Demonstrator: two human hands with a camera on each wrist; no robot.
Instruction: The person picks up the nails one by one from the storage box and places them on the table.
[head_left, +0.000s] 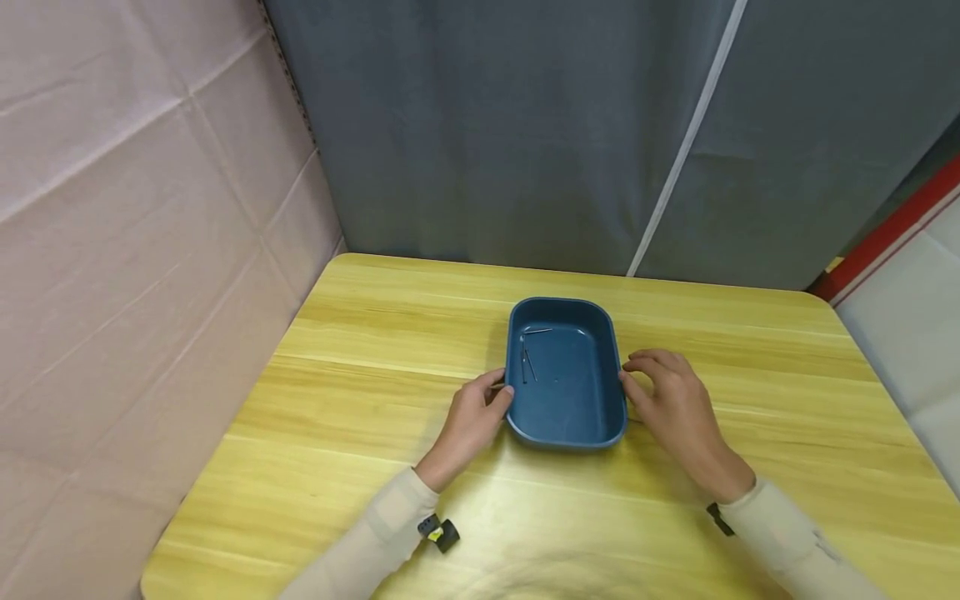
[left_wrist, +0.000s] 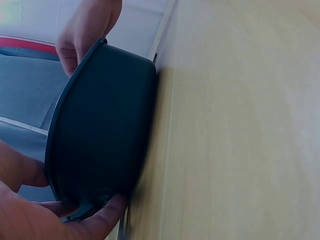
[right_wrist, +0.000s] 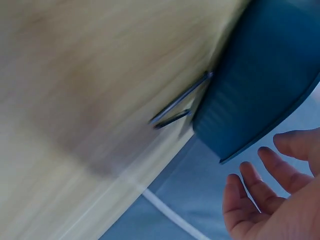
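Note:
A dark blue rectangular tray (head_left: pixel 567 400) stands on the table with several thin nails (head_left: pixel 528 360) lying inside at its left. At the tray's left side, my left hand (head_left: pixel 474 417) holds it, thumb by the rim and a finger low on the outer wall in the left wrist view. My right hand (head_left: pixel 677 408) is at the opposite side, fingers loosely bent close to the rim. The right wrist view shows this hand (right_wrist: pixel 275 200) with nothing in its fingers. Two nails (right_wrist: pixel 180 99) lie on the wood against the tray's outer wall there.
The wooden table (head_left: pixel 360 350) extends around the tray on all sides. A grey curtain (head_left: pixel 487 125) hangs behind the far edge, and a pale cloth wall (head_left: pixel 150 250) borders the left. Red trim (head_left: pixel 892 233) and a white panel stand at the right.

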